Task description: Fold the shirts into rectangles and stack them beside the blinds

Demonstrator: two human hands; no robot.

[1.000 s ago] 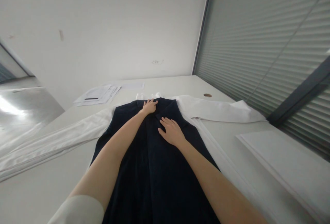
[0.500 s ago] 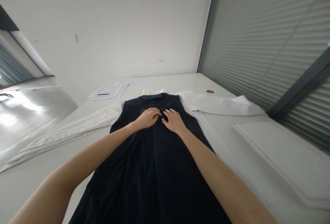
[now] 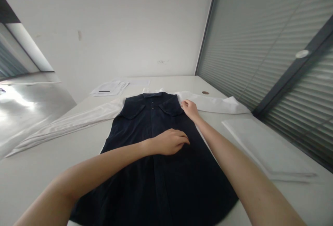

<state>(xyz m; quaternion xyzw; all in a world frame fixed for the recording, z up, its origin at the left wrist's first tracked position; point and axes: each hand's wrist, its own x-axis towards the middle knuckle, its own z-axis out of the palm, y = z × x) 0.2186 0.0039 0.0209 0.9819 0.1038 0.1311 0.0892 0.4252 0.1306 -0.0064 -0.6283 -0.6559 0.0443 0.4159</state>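
A dark navy sleeveless shirt (image 3: pixel 135 132) lies front up, its small collar at the far end and its chest flaps lying flat on each side of the buttons. Beneath it shows a white long-sleeved shirt (image 3: pixel 101 109), sleeves spread left and right. My right hand (image 3: pixel 190 109) is at the navy shirt's right armhole, where the white sleeve begins; its fingers are bent together at that edge, their tips partly hidden. Over the right front of the navy shirt is my left hand (image 3: pixel 170 142), fingers loosely bent and holding nothing visible. Whether it touches the cloth is unclear.
Printed papers (image 3: pixel 109 88) lie at the table's back left. A folded white sheet-like item (image 3: pixel 270 146) is on the right. A round brown hole (image 3: pixel 205 92) sits in the tabletop near the blinds (image 3: pixel 244 52). A plain wall stands behind.
Both hands have left the buttons near the collar. My right hand moved right to the armhole, my left came nearer and rightward. The chest flaps and buttons are now uncovered.
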